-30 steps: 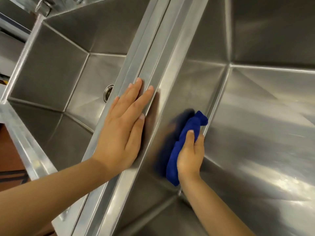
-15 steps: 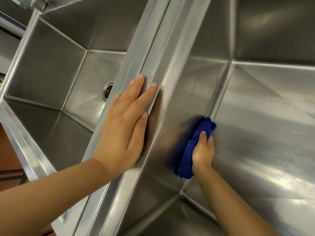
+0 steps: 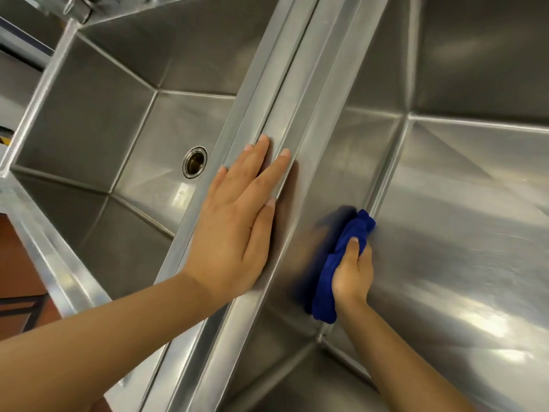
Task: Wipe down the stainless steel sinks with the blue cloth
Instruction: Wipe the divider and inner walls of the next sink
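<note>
Two deep stainless steel sinks sit side by side, split by a raised steel divider. My right hand reaches down into the right sink and grips a bunched blue cloth, pressing it against the sink's left wall close to the seam with the floor. The cloth's edge is motion-blurred. My left hand lies flat on the divider, fingers stretched out and holding nothing. The left sink has a round drain in its floor.
The front rim of the left sink runs along the lower left, with reddish-brown floor beyond it. A metal fitting shows at the top left edge. The right sink's drain is out of sight.
My right hand has slid the blue cloth to the right and slightly down the left wall toward the floor seam. My left hand has stayed flat on the divider.
</note>
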`<state>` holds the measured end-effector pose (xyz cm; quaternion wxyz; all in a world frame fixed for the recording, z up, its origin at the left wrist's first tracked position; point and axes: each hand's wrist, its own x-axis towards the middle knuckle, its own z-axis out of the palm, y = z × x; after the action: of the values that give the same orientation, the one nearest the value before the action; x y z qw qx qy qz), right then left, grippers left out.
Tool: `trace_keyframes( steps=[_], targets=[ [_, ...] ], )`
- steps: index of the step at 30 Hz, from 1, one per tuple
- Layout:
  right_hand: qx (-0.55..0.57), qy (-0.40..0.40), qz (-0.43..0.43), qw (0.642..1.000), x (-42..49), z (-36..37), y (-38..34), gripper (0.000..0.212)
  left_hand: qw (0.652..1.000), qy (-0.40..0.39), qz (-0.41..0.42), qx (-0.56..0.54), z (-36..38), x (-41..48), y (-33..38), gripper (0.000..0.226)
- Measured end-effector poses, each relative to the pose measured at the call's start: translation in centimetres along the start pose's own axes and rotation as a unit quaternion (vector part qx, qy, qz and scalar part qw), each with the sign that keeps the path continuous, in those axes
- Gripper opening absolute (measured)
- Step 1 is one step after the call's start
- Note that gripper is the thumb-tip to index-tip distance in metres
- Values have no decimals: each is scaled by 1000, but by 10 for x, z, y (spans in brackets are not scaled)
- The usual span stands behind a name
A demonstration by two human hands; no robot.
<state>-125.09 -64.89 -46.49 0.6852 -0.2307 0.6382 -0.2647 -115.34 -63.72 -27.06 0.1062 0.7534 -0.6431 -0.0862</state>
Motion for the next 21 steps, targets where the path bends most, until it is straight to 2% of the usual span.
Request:
trace_keyframes(
  steps=[3,8,10,13,16,18,21],
  targets=[
    [30,-4,63,998,-12,-1,-19,42,1000,0,-6,2,-1,-2,1,49],
    [79,-97,8,992,-93,-9,-45,24,1000,5,-1,1,1,-1,0,50],
    [58,-82,-9,995,-91,-7,-40,20,1000,7,1,2,2,-1,0,50],
    [2,-52,-23,998,-58,-6,-33,27,1000,12,0,0,1,0,0,50],
    [-55,-14,25,998,-10,-8,-16,35,1000,18,6,-1,3,1,-1,49],
    [-45,-9,68,997,3,-5,-12,36,1000,17,4,-2,3,0,-1,49],
    [-21,-8,80,997,-19,-3,-18,34,1000,21,5,-6,5,0,-2,49]
  ],
)
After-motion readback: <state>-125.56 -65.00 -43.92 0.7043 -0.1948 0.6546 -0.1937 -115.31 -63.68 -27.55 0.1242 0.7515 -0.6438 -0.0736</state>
